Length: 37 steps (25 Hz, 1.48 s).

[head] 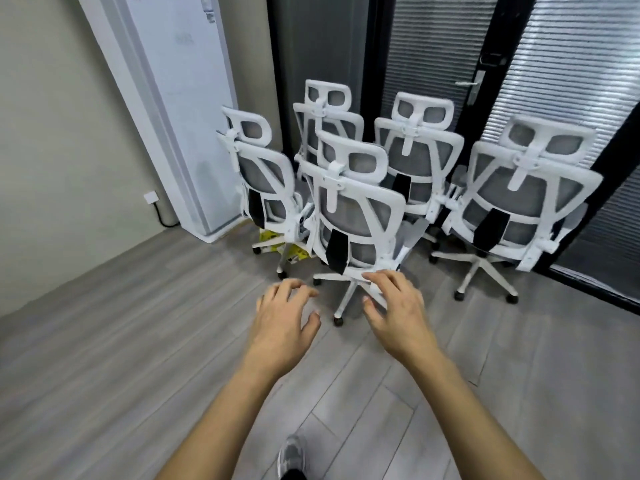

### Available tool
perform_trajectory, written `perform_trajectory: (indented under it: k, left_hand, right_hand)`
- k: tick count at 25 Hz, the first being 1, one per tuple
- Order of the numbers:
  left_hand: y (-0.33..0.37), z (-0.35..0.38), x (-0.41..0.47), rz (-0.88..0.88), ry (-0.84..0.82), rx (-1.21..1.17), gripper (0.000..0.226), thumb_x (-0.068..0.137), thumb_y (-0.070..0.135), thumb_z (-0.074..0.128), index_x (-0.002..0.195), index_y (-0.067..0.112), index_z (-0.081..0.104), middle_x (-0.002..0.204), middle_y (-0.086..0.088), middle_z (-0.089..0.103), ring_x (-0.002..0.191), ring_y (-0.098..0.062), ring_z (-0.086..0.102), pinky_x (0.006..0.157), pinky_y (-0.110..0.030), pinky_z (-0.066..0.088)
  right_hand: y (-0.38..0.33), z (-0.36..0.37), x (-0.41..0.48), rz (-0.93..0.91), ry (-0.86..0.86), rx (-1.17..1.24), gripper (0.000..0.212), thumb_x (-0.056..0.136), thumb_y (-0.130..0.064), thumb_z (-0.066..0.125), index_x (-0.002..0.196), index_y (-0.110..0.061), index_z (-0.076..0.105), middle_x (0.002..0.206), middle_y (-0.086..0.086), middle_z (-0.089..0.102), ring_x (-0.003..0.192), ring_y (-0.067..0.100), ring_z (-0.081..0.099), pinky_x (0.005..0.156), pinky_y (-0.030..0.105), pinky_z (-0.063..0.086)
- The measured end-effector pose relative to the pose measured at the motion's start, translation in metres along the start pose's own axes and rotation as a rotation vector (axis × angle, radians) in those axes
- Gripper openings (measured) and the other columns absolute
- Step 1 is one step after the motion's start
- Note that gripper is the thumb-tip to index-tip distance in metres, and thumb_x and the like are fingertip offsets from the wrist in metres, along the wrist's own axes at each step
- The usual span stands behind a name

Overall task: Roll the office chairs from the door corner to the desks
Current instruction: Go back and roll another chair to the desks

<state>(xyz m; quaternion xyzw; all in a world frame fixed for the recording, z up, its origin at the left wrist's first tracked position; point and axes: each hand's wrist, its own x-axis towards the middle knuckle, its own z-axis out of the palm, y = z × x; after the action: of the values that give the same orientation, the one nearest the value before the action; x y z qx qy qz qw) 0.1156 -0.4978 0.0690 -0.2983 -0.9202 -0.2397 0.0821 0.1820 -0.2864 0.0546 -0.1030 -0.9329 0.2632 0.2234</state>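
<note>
Both hands reach forward empty, fingers spread and slightly curled: the left hand (285,315) hangs over bare floor, and the right hand (394,308) sits just near of the closest chair's base, its fingertips overlapping the white star legs in view, though contact cannot be told.

That nearest chair (356,209) stands just beyond the hands, its white frame and grey mesh back turned toward the camera. Four more chairs crowd behind and beside it: one to the left (263,174), two farther back (327,116) (419,150), and one to the right (530,195), all facing away, packed close, armrests nearly touching.

Under them runs a grey wood-plank floor (138,341). A tall white cabinet unit (183,98) stands at the far left against a pale wall, a wall socket (151,196) low beside it. A black-framed glass door (450,46) with slatted blinds fills the far right. Something yellow (294,252) lies under the left chair. A grey shoe (292,452) shows at the near edge.
</note>
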Motion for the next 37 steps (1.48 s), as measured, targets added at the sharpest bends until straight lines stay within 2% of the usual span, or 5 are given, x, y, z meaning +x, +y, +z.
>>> perform_trajectory:
  k: [8,20,25,28,37]
  left_hand:
    - [-0.112,0.046,0.265,0.096,-0.028,-0.039,0.027,0.091,0.038,0.051,0.116,0.031,0.059,0.123,0.008,0.053,0.117,-0.021,0.044,0.096,-0.040,0.038]
    - [-0.191,0.171,0.555,0.218,-0.305,0.016,0.039,0.097,0.040,0.049,0.135,0.032,0.048,0.135,0.006,0.050,0.121,-0.023,0.046,0.101,-0.039,0.037]
    - [-0.236,0.205,0.627,0.232,-0.324,0.005,0.046,0.097,0.045,0.045,0.142,0.035,0.041,0.148,0.004,0.042,0.134,-0.024,0.040,0.110,-0.049,0.033]
    - [-0.263,0.224,0.648,0.275,-0.321,0.026,0.047,0.095,0.055,0.039,0.136,0.035,0.049,0.142,0.001,0.048,0.133,-0.026,0.040,0.113,-0.052,0.029]
    - [-0.312,0.230,0.648,0.534,-0.337,-0.145,0.038,0.095,0.055,0.046,0.115,0.028,0.065,0.118,-0.006,0.055,0.118,-0.032,0.041,0.108,-0.054,0.034]
  right_hand:
    - [0.047,0.083,0.241,0.136,0.032,-0.035,0.036,0.094,-0.030,0.058,0.130,-0.031,0.057,0.128,-0.011,0.052,0.119,0.013,0.049,0.106,0.033,0.036]
    - [0.178,0.179,0.466,0.418,0.170,-0.094,0.032,0.092,-0.034,0.058,0.123,-0.025,0.063,0.121,-0.006,0.060,0.114,0.021,0.055,0.101,0.038,0.041]
    - [0.213,0.214,0.489,0.556,-0.001,-0.320,0.054,0.087,-0.066,0.052,0.121,-0.025,0.063,0.116,-0.005,0.062,0.112,0.022,0.056,0.104,0.039,0.037]
    - [0.216,0.224,0.482,0.541,0.075,-0.360,0.056,0.085,-0.073,0.048,0.111,-0.025,0.064,0.101,-0.006,0.063,0.103,0.021,0.058,0.104,0.040,0.041]
    - [0.140,0.261,0.414,0.730,0.251,-0.405,0.055,0.085,-0.076,0.054,0.113,-0.029,0.063,0.101,-0.011,0.061,0.104,0.015,0.055,0.098,0.034,0.044]
